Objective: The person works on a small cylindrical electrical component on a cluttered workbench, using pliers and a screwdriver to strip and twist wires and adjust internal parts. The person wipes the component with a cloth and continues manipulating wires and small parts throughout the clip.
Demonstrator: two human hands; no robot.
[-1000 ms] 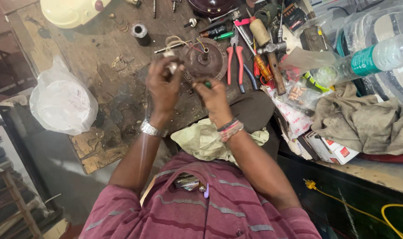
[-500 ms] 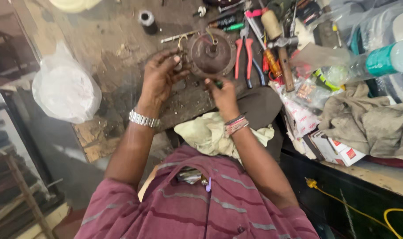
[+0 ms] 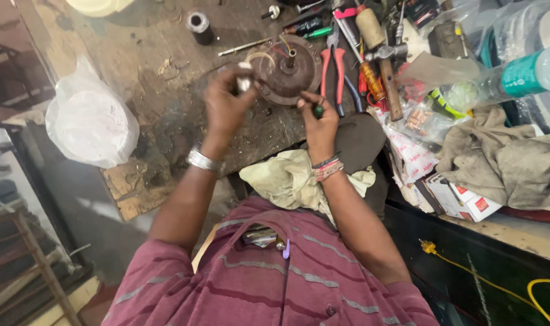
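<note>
A round rusty motor housing (image 3: 290, 71) with a central shaft and loose wires lies on the worn wooden bench (image 3: 148, 54). My left hand (image 3: 225, 105) is raised beside its left edge, fingers closed on a small pale piece (image 3: 244, 79) joined to the wires. My right hand (image 3: 318, 121) sits at the housing's near edge, closed on a green-handled screwdriver (image 3: 317, 111). A metal bracelet is on the left wrist, thread bands on the right.
Red-handled pliers (image 3: 332, 69), a hammer (image 3: 380, 57) and screwdrivers lie right of the housing. A white plastic bag (image 3: 88, 124) sits at left, a tape roll (image 3: 199, 25) at the back. Cloths, small boxes and a plastic bottle (image 3: 516, 72) crowd the right.
The view has shifted a little. My left hand has lifted slightly with the small piece; my right hand stays at the housing's near edge with the screwdriver.
</note>
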